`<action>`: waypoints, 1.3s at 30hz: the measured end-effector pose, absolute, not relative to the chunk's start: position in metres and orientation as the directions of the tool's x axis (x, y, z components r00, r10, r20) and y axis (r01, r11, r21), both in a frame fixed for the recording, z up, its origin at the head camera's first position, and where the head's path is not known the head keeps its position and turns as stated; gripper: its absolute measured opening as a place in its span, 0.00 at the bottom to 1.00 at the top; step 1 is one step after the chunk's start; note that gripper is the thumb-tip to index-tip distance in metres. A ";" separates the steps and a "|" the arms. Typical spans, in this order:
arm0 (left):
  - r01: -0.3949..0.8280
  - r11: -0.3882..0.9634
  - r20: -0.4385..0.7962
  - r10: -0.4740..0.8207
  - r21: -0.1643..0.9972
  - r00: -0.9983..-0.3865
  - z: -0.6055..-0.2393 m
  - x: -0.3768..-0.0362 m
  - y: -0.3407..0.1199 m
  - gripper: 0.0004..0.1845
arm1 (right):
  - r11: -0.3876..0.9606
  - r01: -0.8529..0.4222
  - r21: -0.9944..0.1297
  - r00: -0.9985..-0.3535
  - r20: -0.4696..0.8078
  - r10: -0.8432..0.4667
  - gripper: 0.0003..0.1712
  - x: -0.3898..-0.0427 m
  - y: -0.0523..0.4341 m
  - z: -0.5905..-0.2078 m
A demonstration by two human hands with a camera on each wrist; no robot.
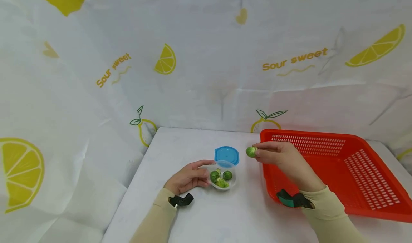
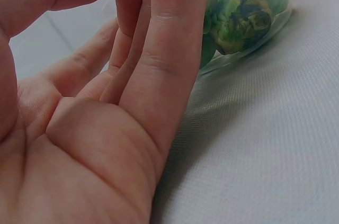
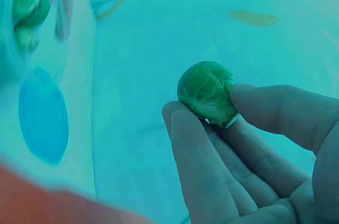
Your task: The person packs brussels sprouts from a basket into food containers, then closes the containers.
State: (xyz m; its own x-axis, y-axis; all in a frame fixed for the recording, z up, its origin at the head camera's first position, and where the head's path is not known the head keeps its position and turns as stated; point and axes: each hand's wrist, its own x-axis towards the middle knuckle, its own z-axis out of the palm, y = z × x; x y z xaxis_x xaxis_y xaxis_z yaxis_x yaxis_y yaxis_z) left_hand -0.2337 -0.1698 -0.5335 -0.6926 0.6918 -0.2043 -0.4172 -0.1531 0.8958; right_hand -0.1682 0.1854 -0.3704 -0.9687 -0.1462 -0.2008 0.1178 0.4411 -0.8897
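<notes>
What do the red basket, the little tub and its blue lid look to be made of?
Basket: looks like moulded plastic, evenly red, walls and floor pierced with rows of slots. Tub: thin clear plastic, probably; the sprouts inside show through its wall. Lid: likely plastic too, translucent blue with a raised rim. The left hand touches the tub.

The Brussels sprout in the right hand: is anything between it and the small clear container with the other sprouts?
Nothing visible. The Brussels sprout hangs in open air right of the clear container, whose top is open; the blue lid lies behind it.
</notes>
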 end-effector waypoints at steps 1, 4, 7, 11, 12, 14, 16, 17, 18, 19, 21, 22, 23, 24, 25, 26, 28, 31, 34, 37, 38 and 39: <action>-0.418 -0.151 -0.208 0.690 0.896 -0.694 -0.533 -0.234 -0.170 0.29 | 0.421 0.122 -0.899 -0.969 -0.200 -0.146 0.27 -0.168 0.179 -0.372; -0.412 -0.142 -0.211 0.685 0.900 -0.697 -0.532 -0.234 -0.170 0.29 | 0.366 0.118 -0.923 -0.972 -0.183 -0.148 0.26 -0.166 0.159 -0.379; -0.412 -0.138 -0.218 0.677 0.901 -0.703 -0.531 -0.233 -0.170 0.29 | 0.320 0.111 -0.941 -0.973 -0.168 -0.156 0.25 -0.164 0.140 -0.387; -0.419 -0.133 -0.229 0.672 0.898 -0.704 -0.531 -0.233 -0.168 0.28 | 0.261 0.121 -0.958 -0.973 -0.166 -0.158 0.23 -0.161 0.118 -0.400; -0.419 -0.132 -0.229 0.674 0.898 -0.703 -0.531 -0.234 -0.167 0.28 | 0.259 0.125 -0.958 -0.975 -0.167 -0.149 0.22 -0.160 0.113 -0.404; -0.413 -0.131 -0.220 0.681 0.901 -0.698 -0.531 -0.235 -0.166 0.28 | 0.260 0.120 -0.958 -0.978 -0.159 -0.135 0.21 -0.160 0.105 -0.410; -0.407 -0.135 -0.211 0.686 0.903 -0.696 -0.531 -0.236 -0.165 0.28 | 0.282 0.107 -0.954 -0.982 -0.145 -0.117 0.19 -0.160 0.098 -0.416; -0.407 -0.138 -0.209 0.686 0.903 -0.696 -0.532 -0.236 -0.165 0.28 | 0.292 0.101 -0.951 -0.984 -0.138 -0.109 0.18 -0.161 0.095 -0.418; -0.409 -0.141 -0.208 0.687 0.902 -0.697 -0.532 -0.236 -0.166 0.28 | 0.310 0.094 -0.946 -0.986 -0.131 -0.102 0.18 -0.161 0.093 -0.420; -0.410 -0.144 -0.208 0.686 0.901 -0.697 -0.532 -0.237 -0.166 0.28 | 0.321 0.092 -0.943 -0.987 -0.129 -0.095 0.17 -0.161 0.091 -0.422; -0.416 -0.148 -0.210 0.686 0.897 -0.697 -0.533 -0.236 -0.167 0.28 | 0.343 0.094 -0.935 -0.988 -0.130 -0.083 0.17 -0.162 0.089 -0.425; -0.420 -0.149 -0.212 0.686 0.895 -0.696 -0.533 -0.236 -0.168 0.28 | 0.353 0.098 -0.931 -0.988 -0.133 -0.077 0.16 -0.162 0.088 -0.426; -0.423 -0.150 -0.214 0.687 0.894 -0.695 -0.533 -0.236 -0.169 0.28 | 0.360 0.103 -0.927 -0.988 -0.137 -0.070 0.16 -0.162 0.088 -0.427; -0.423 -0.149 -0.214 0.686 0.894 -0.695 -0.534 -0.235 -0.170 0.29 | 0.370 0.105 -0.923 -0.988 -0.138 -0.064 0.16 -0.162 0.087 -0.428; -0.421 -0.148 -0.213 0.687 0.895 -0.695 -0.534 -0.235 -0.170 0.29 | 0.373 0.108 -0.921 -0.989 -0.139 -0.057 0.16 -0.162 0.087 -0.430; -0.421 -0.149 -0.212 0.687 0.895 -0.695 -0.535 -0.235 -0.170 0.29 | 0.381 0.108 -0.918 -0.989 -0.137 -0.051 0.16 -0.162 0.088 -0.431; -0.420 -0.153 -0.209 0.687 0.894 -0.696 -0.535 -0.235 -0.170 0.28 | 0.406 0.106 -0.908 -0.990 -0.132 -0.038 0.15 -0.162 0.088 -0.433; -0.417 -0.159 -0.201 0.690 0.895 -0.695 -0.535 -0.235 -0.170 0.28 | 0.461 0.098 -0.882 -0.992 -0.122 -0.022 0.14 -0.163 0.087 -0.436; -0.418 -0.162 -0.198 0.696 0.894 -0.691 -0.535 -0.235 -0.170 0.28 | 0.519 0.092 -0.850 -0.994 -0.110 -0.004 0.13 -0.163 0.085 -0.439; -0.416 -0.161 -0.194 0.699 0.895 -0.689 -0.534 -0.235 -0.170 0.29 | 0.547 0.083 -0.833 -0.995 -0.095 0.006 0.12 -0.164 0.083 -0.441; -0.414 -0.160 -0.194 0.698 0.896 -0.689 -0.534 -0.235 -0.169 0.29 | 0.550 0.078 -0.831 -0.996 -0.090 0.006 0.12 -0.164 0.083 -0.442; -0.413 -0.159 -0.193 0.698 0.897 -0.690 -0.533 -0.235 -0.169 0.29 | 0.553 0.073 -0.830 -0.996 -0.084 0.005 0.12 -0.165 0.082 -0.443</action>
